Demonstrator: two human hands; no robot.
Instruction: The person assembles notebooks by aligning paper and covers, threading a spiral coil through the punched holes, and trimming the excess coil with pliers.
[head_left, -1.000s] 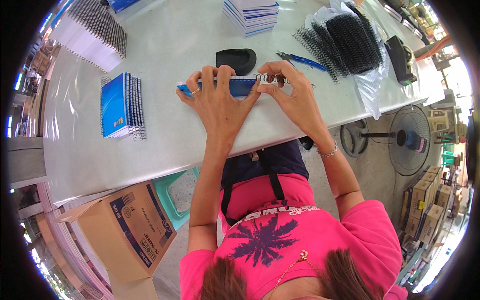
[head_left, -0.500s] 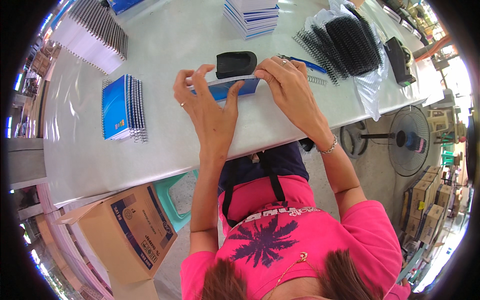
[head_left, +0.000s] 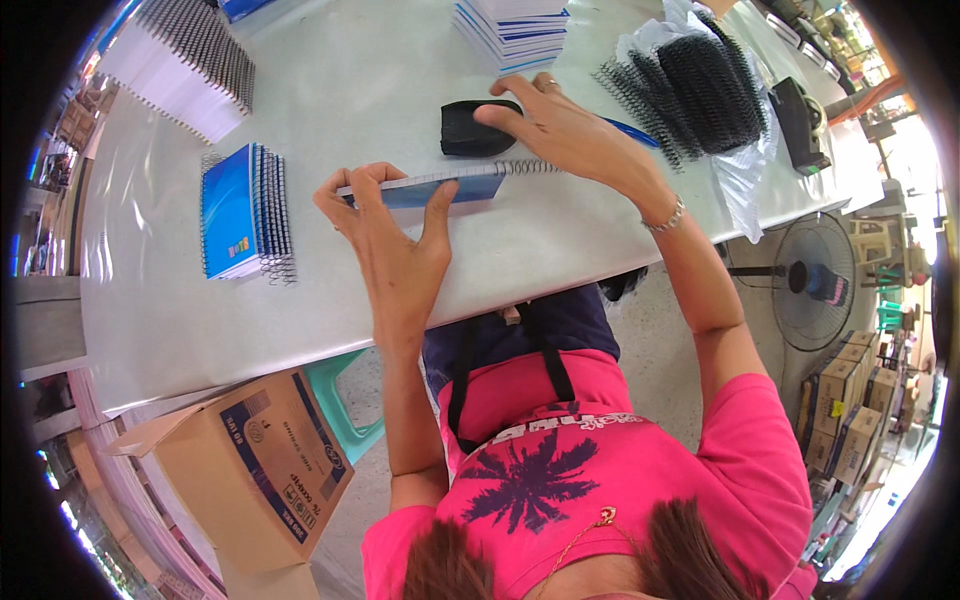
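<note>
On the table, my left hand grips a small blue notebook on edge, its fingers over the top and thumb on the near cover. A dark wire coil juts from the notebook's right end, its turns entering the top edge there. My right hand is raised beyond the coil, thumb and fingers apart and nothing visible between them. Its fingertips hover by a black block with a rounded end. Partly behind this hand lies a tool with a blue handle.
At left stands a small pile of blue spiral notebooks, with a taller bound stack behind. Unbound booklets are stacked at the back. Black coils lie on plastic at right, near a black tape dispenser. A cardboard box stands below left.
My left hand and the notebook have shifted left. The right hand has left the notebook's end, opening and moving up and right. The coil now shows at that end.
</note>
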